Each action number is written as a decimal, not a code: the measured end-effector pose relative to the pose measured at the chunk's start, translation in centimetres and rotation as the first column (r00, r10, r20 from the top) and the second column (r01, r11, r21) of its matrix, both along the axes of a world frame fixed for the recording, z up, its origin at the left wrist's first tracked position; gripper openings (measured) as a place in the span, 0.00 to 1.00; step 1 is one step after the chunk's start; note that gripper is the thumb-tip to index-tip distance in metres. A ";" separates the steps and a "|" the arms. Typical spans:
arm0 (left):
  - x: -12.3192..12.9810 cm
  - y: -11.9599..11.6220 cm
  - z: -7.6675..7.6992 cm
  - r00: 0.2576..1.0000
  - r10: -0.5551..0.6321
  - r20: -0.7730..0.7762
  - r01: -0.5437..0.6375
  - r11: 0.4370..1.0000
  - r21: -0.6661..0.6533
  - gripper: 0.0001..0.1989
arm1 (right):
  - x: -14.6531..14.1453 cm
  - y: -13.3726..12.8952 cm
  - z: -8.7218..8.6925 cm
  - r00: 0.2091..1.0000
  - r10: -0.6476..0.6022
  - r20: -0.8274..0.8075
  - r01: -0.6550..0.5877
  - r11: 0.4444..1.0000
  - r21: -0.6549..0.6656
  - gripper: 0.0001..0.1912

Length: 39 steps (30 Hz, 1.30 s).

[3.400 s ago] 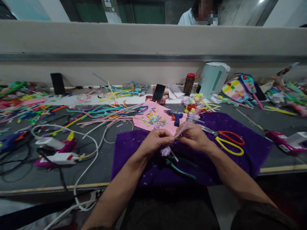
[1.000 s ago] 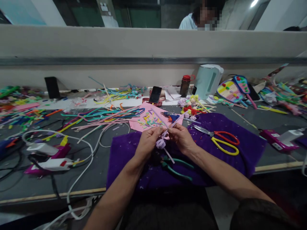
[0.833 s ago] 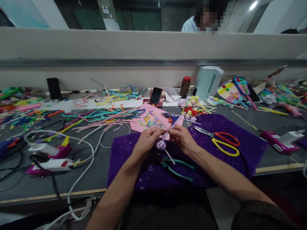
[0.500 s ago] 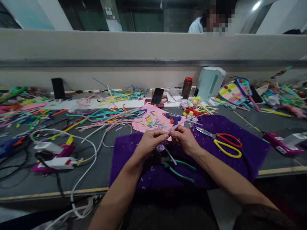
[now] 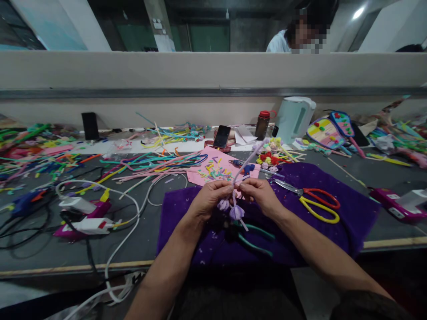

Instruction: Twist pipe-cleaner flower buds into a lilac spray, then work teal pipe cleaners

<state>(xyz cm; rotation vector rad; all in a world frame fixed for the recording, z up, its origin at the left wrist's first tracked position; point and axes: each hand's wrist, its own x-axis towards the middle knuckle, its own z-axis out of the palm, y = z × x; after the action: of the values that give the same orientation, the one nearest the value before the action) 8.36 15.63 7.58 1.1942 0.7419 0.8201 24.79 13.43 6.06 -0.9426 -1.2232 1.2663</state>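
Note:
My left hand (image 5: 211,198) pinches a lilac pipe cleaner (image 5: 247,164) near its lower end. Fingers of my right hand (image 5: 262,193) are closed on the same lilac stem, close beside the left fingertips. The stem slants up and right, past the pink sheet. Two small lilac flower shapes (image 5: 236,212) hang below my fingers. Under them, green-handled pliers (image 5: 255,238) lie on the purple cloth (image 5: 183,222). Scissors with red and yellow handles (image 5: 320,204) rest on the cloth to the right.
A pink sheet (image 5: 196,177) holds cut bits and a blue glue gun (image 5: 247,169). Behind are a phone (image 5: 222,136), a bottle (image 5: 263,124) and a kettle (image 5: 293,119). Cables (image 5: 115,249) and power strips lie left. A person (image 5: 280,42) is beyond the partition.
The lilac stem now stands up higher between my fingers, and the flower shapes below show more fully. The whole view has shifted slightly.

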 end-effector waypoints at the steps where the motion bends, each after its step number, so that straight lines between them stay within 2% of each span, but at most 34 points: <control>1: 0.0 0.0 0.0 1.000 -0.011 -0.001 0.011 1.000 0.004 0.10 | -0.1 0.0 -0.1 1.000 0.012 -0.011 -0.012 0.999 -0.035 0.09; 6: 0.4 -0.3 -0.2 0.997 -0.055 -0.052 0.052 0.998 -0.044 0.10 | -0.5 0.7 -1.2 0.970 0.000 -0.242 -0.051 0.978 -0.203 0.09; 11: 0.7 -0.4 -0.6 0.996 -0.073 -0.057 0.071 0.997 -0.026 0.10 | -0.6 1.0 -1.8 0.942 -0.014 -0.335 -0.069 0.970 -0.234 0.07; 14: 0.8 -0.3 -0.7 0.995 -0.081 -0.056 0.081 0.997 -0.001 0.11 | -0.6 0.9 -1.5 0.946 -0.003 -0.326 -0.069 0.975 -0.211 0.03; 19: 0.8 -0.2 -0.6 0.996 -0.071 -0.045 0.072 0.997 0.017 0.12 | -0.7 0.7 -1.3 0.966 -0.010 -0.259 -0.031 0.988 -0.151 0.03; 28: 0.7 -0.4 -0.4 0.999 -0.028 -0.035 0.023 0.991 -0.130 0.13 | -0.7 0.6 -1.2 0.977 -0.007 -0.211 -0.021 0.991 -0.130 0.03; 32: 0.6 -0.2 -0.4 0.998 -0.053 -0.039 0.047 0.988 -0.150 0.15 | -0.6 0.5 -1.1 0.981 -0.019 -0.192 -0.002 0.994 -0.109 0.03; 35: 0.6 -0.3 -0.3 0.998 -0.060 -0.032 0.055 0.990 -0.129 0.14 | -0.5 0.5 -1.1 0.985 -0.022 -0.173 0.007 0.996 -0.091 0.03; 39: 0.8 -0.5 -0.2 0.997 -0.015 -0.081 0.012 0.999 -0.033 0.12 | -0.5 0.5 -1.1 0.989 -0.037 -0.142 0.028 0.997 -0.067 0.03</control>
<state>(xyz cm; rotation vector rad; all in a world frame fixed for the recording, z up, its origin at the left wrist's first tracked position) 9.16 15.14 7.37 1.2080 0.8099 0.7490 24.33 13.89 5.00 -0.8990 -1.0566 1.3309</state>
